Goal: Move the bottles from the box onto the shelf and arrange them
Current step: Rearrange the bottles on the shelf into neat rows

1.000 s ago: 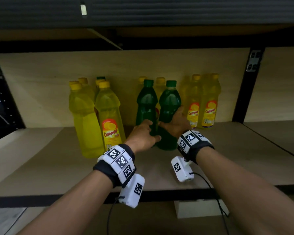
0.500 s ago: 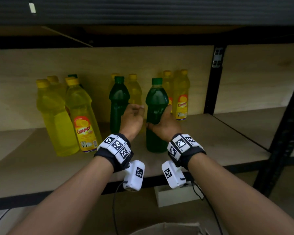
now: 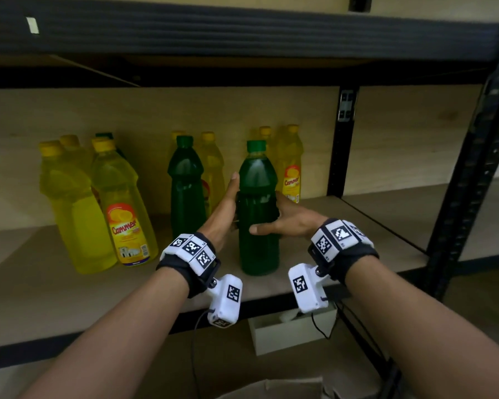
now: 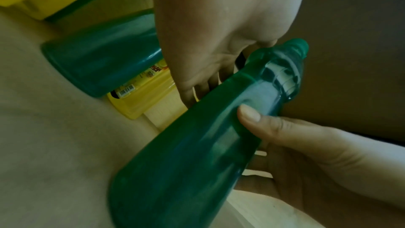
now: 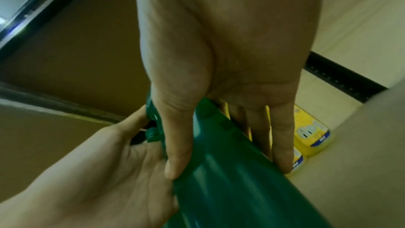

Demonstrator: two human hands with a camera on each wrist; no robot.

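A green bottle (image 3: 258, 249) stands upright near the front of the wooden shelf (image 3: 69, 298). My right hand (image 3: 283, 223) grips its middle, thumb across the front and fingers behind, as the right wrist view (image 5: 219, 75) shows. My left hand (image 3: 224, 214) lies flat against the bottle's left side, fingers straight. In the left wrist view that hand (image 4: 208, 67) reaches behind the bottle (image 4: 186, 162). A second green bottle (image 3: 186, 191) stands just left of it. No hand touches it.
Yellow bottles stand at the left (image 3: 124, 203) and along the back wall (image 3: 291, 168). A black upright post (image 3: 470, 180) bounds the shelf bay on the right. A white box (image 3: 285, 332) sits under the shelf, and a cardboard box edge (image 3: 271, 390) shows below.
My left hand left the other green bottle and now lies on the one my right hand grips. That bottle has shifted right, away from its neighbour.
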